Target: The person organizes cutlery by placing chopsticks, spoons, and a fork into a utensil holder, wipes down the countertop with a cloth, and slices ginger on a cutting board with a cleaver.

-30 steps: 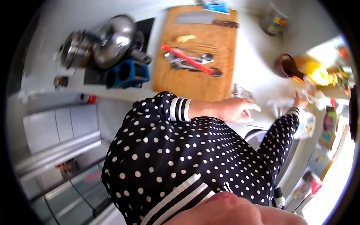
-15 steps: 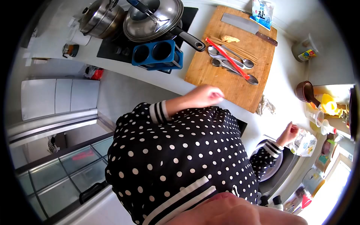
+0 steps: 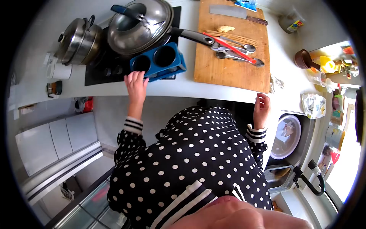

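Note:
My left hand (image 3: 136,88) is at the front left corner of a blue holder with two round dark openings (image 3: 158,61). Its fingers are stretched out, and I cannot tell whether they touch the holder. By the counter edge, below the cutting board (image 3: 213,72), hovers my right hand (image 3: 261,108), fingers loosely bent and apart, holding nothing. On the board lie a cleaver (image 3: 228,11), a piece of ginger (image 3: 225,29), wooden chopsticks (image 3: 236,37), several metal spoons (image 3: 249,48) and a long red strip (image 3: 230,47).
A lidded wok (image 3: 139,28) sits on the black stove (image 3: 93,72), its handle reaching over the board. Left of it is a steel pot (image 3: 78,42). A sink with a white basin (image 3: 286,137) and a black faucet (image 3: 312,181) lie to my right.
My left hand has moved left and away from my body to the blue holder. My right hand has come from over the sink side toward the board. The view has shifted.

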The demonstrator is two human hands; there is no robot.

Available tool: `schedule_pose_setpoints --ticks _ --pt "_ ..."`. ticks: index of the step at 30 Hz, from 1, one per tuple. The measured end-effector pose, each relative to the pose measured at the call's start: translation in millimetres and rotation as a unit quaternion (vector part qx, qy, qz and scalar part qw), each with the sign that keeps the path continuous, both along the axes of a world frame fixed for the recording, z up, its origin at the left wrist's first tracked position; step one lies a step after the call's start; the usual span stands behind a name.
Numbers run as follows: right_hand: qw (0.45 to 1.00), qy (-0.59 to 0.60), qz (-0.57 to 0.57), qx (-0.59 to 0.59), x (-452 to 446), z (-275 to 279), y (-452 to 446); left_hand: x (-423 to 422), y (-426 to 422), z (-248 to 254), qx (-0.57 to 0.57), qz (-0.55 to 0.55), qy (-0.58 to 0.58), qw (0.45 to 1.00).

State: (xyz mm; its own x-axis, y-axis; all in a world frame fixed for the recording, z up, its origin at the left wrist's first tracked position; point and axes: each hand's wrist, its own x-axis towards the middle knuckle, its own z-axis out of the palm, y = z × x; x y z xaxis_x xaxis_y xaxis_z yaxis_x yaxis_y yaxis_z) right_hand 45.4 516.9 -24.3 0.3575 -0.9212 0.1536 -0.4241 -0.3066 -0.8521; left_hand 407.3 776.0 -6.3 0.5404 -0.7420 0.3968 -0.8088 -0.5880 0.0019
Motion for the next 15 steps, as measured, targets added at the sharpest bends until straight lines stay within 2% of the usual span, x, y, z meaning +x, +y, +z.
schedule_pose_setpoints --ticks 2,5,7,10,11,15 --pt "1.000 0.010 0.014 -0.005 6 4 9 12 6 -11 -0.031 -0.056 0.008 0.998" --pt "0.998 0.006 0.061 -0.015 10 13 20 1 13 -6 -0.055 -0.071 -0.004 0.996" --pt "0.995 0.002 0.093 -0.021 8 17 25 -18 20 8 -0.063 -0.076 -0.032 0.995" --pt "0.991 0.000 0.137 0.008 3 23 28 -51 25 31 -0.095 -0.140 -0.025 0.985" --pt "0.989 -0.012 0.144 0.029 1 24 29 -65 22 44 -0.096 -0.169 -0.060 0.979" --pt "0.964 -0.076 0.178 0.185 -13 31 30 -109 -6 91 -0.107 -0.259 -0.070 0.957"
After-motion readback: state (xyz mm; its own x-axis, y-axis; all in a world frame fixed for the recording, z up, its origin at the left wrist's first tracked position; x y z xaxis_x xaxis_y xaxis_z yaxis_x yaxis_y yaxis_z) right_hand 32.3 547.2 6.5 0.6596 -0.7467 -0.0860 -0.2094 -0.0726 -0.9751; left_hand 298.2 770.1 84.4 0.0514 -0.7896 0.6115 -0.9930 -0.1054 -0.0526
